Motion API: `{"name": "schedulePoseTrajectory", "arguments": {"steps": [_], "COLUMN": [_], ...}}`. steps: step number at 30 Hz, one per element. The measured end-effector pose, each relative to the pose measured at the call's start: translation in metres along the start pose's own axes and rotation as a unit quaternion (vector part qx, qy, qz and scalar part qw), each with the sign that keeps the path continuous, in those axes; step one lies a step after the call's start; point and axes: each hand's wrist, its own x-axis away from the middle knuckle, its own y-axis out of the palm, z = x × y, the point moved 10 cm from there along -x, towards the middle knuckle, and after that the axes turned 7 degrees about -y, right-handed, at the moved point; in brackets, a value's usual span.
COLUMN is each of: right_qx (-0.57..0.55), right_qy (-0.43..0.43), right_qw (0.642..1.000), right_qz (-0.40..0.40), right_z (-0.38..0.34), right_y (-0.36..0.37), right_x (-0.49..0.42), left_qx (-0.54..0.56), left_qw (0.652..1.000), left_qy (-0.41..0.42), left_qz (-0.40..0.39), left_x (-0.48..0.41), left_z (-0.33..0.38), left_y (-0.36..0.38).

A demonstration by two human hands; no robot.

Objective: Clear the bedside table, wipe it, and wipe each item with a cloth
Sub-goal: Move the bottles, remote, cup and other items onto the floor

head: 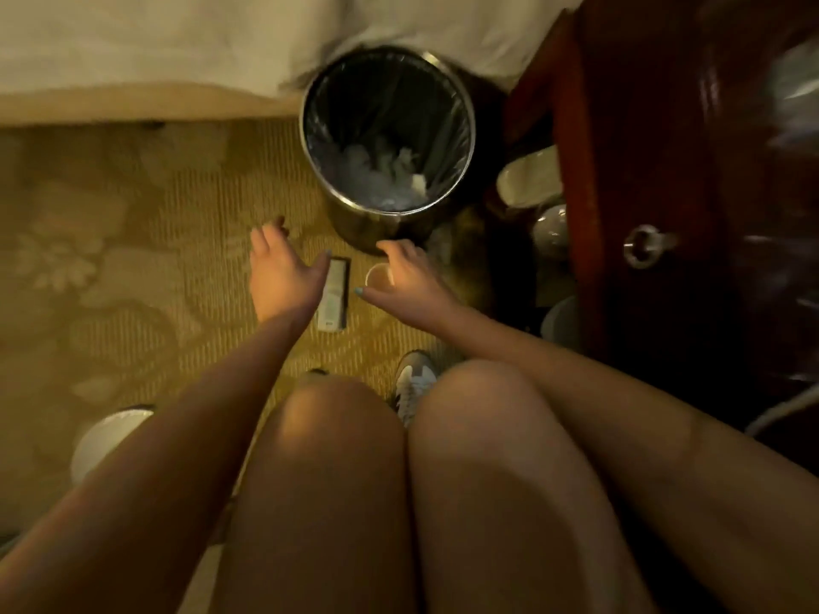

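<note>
I crouch over a patterned carpet. A white remote control (pixel 333 296) lies flat on it, just ahead of my knees. My left hand (pixel 279 272) hovers beside its left edge, fingers spread and holding nothing, thumb tip near the remote's top end. A small pale cup (pixel 379 277) stands on the carpet to the right of the remote. My right hand (pixel 410 277) arches loosely around the cup, thumb below it and fingers above it, with a gap showing. The dark red bedside table (pixel 642 148) stands at the right; its top is blurred.
A metal waste bin (pixel 465 126) with a clear liner and crumpled tissues stands just beyond my hands. White bedding (pixel 155 37) fills the top. A white slipper (pixel 529 177) and round pale items sit by the table's foot. A white round object (pixel 111 438) is at lower left.
</note>
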Motion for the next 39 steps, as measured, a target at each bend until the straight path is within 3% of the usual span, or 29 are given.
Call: {"name": "schedulePoseTrajectory", "arguments": {"steps": [7,15,23,30,36,39], "right_qx": [0.038,0.090,0.093,0.028,-0.030,-0.008], "right_qy": [-0.054,-0.083,0.002,0.132,0.138,0.112], "right_qw": [0.988,0.945,0.901,0.893,0.895,0.860], "right_qz": [0.139,0.303,0.424,0.429,0.424,0.498], "right_z": [-0.074,-0.100,-0.010,0.109,0.147,0.147], "right_y": [-0.152,-0.283,-0.319,-0.300,-0.282,-0.291], "right_x": [0.078,0.219,0.389,0.475,0.478,0.495], "left_qx": [0.024,0.086,0.069,-0.071,-0.185,-0.202], "left_qw": [0.991,0.964,0.931,0.904,0.872,0.865], "left_qy": [0.129,0.249,0.331,0.359,0.379,0.386], "left_qz": [0.000,-0.040,-0.140,-0.220,-0.249,-0.249], "left_x": [0.031,0.135,0.272,0.345,0.360,0.361], "left_z": [0.140,0.283,0.344,0.367,0.370,0.380], "left_y": [-0.109,-0.161,-0.103,-0.020,0.032,0.051]}}
